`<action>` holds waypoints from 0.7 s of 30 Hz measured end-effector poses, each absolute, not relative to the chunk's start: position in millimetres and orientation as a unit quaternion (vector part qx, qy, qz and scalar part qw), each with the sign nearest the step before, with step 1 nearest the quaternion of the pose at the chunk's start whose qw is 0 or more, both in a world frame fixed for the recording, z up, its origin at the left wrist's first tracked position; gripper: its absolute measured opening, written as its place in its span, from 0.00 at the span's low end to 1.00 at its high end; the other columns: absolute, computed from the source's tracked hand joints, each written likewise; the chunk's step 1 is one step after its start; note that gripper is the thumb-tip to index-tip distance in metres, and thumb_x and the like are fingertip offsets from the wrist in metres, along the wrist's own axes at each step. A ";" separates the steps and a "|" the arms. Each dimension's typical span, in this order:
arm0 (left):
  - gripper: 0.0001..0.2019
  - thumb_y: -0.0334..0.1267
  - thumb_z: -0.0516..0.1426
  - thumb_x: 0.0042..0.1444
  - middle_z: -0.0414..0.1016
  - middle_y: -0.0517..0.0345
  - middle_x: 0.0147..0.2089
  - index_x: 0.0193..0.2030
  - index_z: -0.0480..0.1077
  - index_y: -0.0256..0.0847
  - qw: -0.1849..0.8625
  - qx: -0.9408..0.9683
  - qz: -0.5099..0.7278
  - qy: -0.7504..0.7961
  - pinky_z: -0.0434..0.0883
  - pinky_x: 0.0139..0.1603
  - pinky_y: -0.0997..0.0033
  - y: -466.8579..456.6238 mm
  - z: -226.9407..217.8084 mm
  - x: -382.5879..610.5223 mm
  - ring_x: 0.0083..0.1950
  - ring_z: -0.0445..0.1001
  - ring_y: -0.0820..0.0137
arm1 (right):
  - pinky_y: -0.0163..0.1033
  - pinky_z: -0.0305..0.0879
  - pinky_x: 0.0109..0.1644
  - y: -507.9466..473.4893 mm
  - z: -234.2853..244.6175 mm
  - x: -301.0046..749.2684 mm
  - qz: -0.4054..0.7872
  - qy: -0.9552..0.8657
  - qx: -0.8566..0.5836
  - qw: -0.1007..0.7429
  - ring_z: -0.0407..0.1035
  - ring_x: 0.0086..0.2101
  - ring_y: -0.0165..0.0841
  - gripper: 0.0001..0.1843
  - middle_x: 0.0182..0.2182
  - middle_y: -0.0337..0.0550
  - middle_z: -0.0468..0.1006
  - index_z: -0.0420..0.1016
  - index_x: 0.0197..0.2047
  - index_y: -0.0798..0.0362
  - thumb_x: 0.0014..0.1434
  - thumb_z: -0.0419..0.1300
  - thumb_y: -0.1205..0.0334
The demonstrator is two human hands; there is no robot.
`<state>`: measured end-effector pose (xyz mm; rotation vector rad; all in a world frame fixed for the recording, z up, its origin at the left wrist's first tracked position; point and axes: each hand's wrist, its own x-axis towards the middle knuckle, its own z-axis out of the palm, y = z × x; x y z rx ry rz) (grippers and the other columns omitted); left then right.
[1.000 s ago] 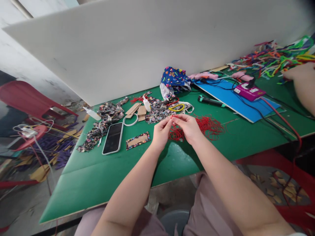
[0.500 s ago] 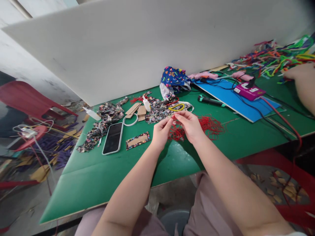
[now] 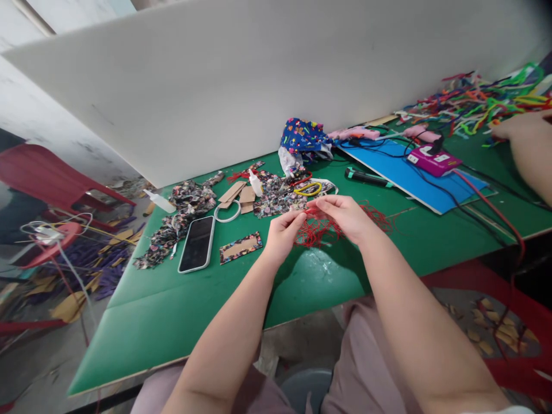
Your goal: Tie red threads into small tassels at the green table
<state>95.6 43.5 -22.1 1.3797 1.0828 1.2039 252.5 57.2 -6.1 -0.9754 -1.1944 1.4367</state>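
Observation:
Over the green table, my left hand [image 3: 283, 234] pinches red string [image 3: 309, 212] between thumb and forefinger. My right hand [image 3: 342, 215] is closed on the same string, its fingertips close to the left ones. Beneath and behind both hands lies a tangled pile of red strings [image 3: 319, 233]. To the left rests a cardboard strip edged with floral fabric [image 3: 240, 248], with a phone [image 3: 196, 244] beside it. Beyond my hands are yellow-handled scissors [image 3: 309, 188], floral fabric scraps [image 3: 276, 195], a white glue bottle [image 3: 255, 183] and a tape ring [image 3: 227, 211].
At the right, a blue board [image 3: 414, 172] bears a purple power strip [image 3: 433, 161] and cables, with pink glue guns [image 3: 356, 133] near it. A cutter knife [image 3: 368, 177] lies alongside. Another person's hand [image 3: 520, 129] touches colourful strips [image 3: 491, 109]. A white panel [image 3: 224, 80] stands behind.
My right hand has shifted slightly right, away from the left, and its fingers have turned more level. More red string shows between the fingertips. The other person's hand has moved slightly left.

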 end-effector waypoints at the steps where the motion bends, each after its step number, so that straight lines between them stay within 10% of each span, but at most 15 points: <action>1: 0.15 0.50 0.59 0.48 0.72 0.60 0.21 0.32 0.76 0.39 0.479 0.572 0.493 0.448 0.65 0.29 0.73 43.7 -22.6 95.4 0.28 0.70 0.72 | 0.39 0.66 0.44 56.8 -5.9 252.9 0.591 -0.498 -0.400 0.492 0.72 0.33 0.30 0.10 0.31 0.41 0.80 0.79 0.33 0.51 0.50 0.63 0.55; 21: 0.15 0.45 0.56 0.52 0.76 0.57 0.27 0.36 0.77 0.36 0.436 0.614 0.474 0.456 0.65 0.31 0.74 43.9 -24.1 96.0 0.32 0.71 0.71 | 0.38 0.68 0.40 59.4 -9.0 248.2 0.579 -0.497 -0.401 0.507 0.71 0.28 0.28 0.11 0.24 0.36 0.76 0.73 0.26 0.52 0.45 0.66 0.54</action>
